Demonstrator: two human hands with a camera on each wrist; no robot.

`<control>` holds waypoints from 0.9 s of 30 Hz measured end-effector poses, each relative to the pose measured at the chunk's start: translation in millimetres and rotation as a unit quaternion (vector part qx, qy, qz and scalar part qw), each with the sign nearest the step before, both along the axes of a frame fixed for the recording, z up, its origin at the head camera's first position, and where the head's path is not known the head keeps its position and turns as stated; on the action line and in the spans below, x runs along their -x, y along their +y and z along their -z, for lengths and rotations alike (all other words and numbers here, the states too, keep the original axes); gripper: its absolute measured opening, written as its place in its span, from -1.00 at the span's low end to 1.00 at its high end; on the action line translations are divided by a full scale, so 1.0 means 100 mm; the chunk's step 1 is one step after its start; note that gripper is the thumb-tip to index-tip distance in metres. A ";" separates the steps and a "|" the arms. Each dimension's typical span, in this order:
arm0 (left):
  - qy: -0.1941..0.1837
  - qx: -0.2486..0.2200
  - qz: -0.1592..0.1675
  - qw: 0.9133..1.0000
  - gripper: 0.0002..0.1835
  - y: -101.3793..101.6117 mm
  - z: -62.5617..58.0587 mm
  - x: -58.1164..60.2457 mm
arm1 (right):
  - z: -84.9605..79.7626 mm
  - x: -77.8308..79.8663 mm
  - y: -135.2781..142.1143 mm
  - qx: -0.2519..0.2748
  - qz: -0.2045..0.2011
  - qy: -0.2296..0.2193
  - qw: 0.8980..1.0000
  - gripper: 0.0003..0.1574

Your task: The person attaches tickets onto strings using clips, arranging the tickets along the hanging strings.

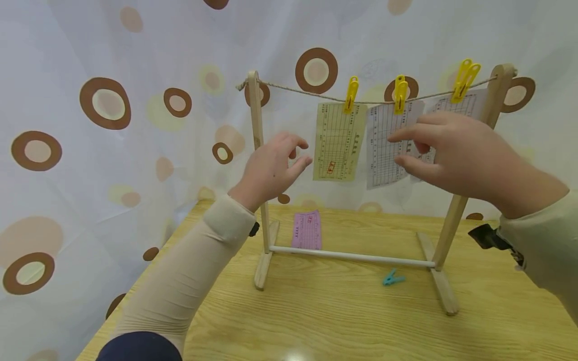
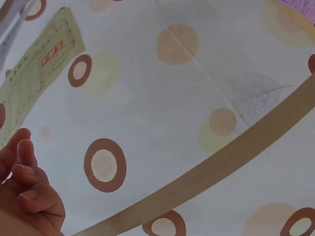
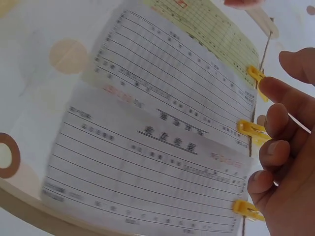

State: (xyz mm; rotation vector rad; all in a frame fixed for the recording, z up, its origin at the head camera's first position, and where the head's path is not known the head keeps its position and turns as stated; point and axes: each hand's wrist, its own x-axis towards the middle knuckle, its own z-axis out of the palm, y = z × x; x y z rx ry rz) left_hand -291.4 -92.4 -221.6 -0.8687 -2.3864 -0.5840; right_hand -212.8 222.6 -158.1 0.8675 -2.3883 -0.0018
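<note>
My left hand [image 1: 273, 170] is raised beside the rack's left post, its fingers loosely bent and nothing in them. To its right a yellow form sheet [image 1: 338, 145] hangs from a rope, held by a yellow clothespin [image 1: 351, 95]. My right hand [image 1: 460, 155] hovers in front of the white form sheets, thumb and fingers apart and holding nothing. One white sheet [image 1: 381, 150] hangs from a second clothespin [image 1: 400, 95]. Behind my right hand, another white sheet [image 3: 142, 172] is partly hidden in the head view; two overlapping yellow clothespins [image 1: 465, 82] stand above it.
A wooden rack carries the rope [image 1: 298, 91] between two posts, with a white crossbar [image 1: 352, 255] low down. On the wooden table [image 1: 316, 311] lie a pink form sheet [image 1: 307, 230], behind the crossbar, and a teal clothespin [image 1: 393, 278] in front. A patterned curtain hangs behind.
</note>
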 end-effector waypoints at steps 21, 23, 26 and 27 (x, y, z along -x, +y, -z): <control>-0.161 0.109 0.019 0.981 -0.60 0.08 1.51 0.20 | 1.40 -0.07 0.44 0.073 0.030 -0.241 0.967 -0.65; -0.185 0.122 0.012 0.975 -0.60 0.08 1.61 0.23 | 1.57 -0.07 0.50 0.084 0.036 -0.279 0.956 -0.63; -0.210 0.141 0.006 0.968 -0.59 0.08 1.73 0.27 | 1.83 -0.04 0.58 0.099 0.036 -0.308 0.946 -0.63; -0.215 0.147 0.003 0.966 -0.59 0.08 1.76 0.29 | 1.91 -0.03 0.60 0.103 0.035 -0.318 0.942 -0.62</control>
